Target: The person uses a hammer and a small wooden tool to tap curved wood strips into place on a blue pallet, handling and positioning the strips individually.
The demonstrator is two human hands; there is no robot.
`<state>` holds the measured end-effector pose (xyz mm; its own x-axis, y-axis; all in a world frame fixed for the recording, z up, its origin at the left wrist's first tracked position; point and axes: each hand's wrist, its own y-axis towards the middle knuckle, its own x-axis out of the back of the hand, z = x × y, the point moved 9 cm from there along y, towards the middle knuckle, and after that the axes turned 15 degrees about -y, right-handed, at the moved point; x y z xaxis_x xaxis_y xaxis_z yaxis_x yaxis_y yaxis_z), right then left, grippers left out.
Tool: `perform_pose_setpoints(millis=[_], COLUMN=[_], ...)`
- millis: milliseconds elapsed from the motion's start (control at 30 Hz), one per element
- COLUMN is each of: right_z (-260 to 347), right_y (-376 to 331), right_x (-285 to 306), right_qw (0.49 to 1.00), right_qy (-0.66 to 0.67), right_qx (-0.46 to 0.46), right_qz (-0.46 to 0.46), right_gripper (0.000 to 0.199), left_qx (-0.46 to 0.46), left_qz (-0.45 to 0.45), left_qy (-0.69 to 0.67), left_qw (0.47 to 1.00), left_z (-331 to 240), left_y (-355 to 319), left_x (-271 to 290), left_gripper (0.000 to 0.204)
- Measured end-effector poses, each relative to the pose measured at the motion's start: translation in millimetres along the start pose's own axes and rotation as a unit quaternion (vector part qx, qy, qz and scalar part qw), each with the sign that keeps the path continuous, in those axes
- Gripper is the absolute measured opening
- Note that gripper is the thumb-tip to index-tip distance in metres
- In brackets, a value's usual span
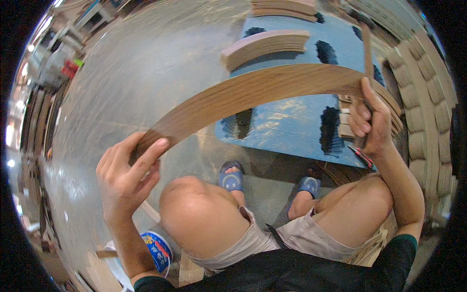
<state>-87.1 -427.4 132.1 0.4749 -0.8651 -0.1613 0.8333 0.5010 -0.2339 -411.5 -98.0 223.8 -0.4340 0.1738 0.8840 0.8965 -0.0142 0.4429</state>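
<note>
A long, curved wooden strip with brown grain spans the space before me, held up above my knees. Its left end is pinched between the thumb and fingers of my left hand. At the other end, my right hand grips the strip with the thumb on its face and the fingers curled beneath. Below it lies a blue board with dark patches. A stack of curved wooden strips rests on the board, just beyond the held one. More strips lie by my right hand, partly covered.
At the board's near right corner lies a red-handled tool. Another strip stack sits at the far end. Rows of bundled curved pieces line the right side. A blue bucket stands by my left elbow. My sandalled feet are below.
</note>
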Motion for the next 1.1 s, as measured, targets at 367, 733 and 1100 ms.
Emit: perform_pose_setpoints(millis=[367,733,1100], right_z=[6.9,5.5,2.8], right_y=[-13.0,-11.6,-11.8], right_x=[-24.0,-27.3,-23.8], right_qw=[0.995,0.996,0.994], right_qy=[-0.044,-0.047,-0.070], right_qx=[0.027,0.023,0.027], right_qz=[0.085,0.078,0.076], right_gripper=[0.036,0.036,0.033], left_qx=[0.031,0.033,0.046], left_qz=[-0.012,-0.002,-0.026], left_qy=[-0.041,-0.050,-0.082], left_qw=[0.999,0.998,0.995], left_z=[45.3,46.7,54.6], left_y=[-20.8,-20.5,-29.2], left_x=[-27.0,-33.2,-46.5], left_gripper=[0.060,0.053,0.052])
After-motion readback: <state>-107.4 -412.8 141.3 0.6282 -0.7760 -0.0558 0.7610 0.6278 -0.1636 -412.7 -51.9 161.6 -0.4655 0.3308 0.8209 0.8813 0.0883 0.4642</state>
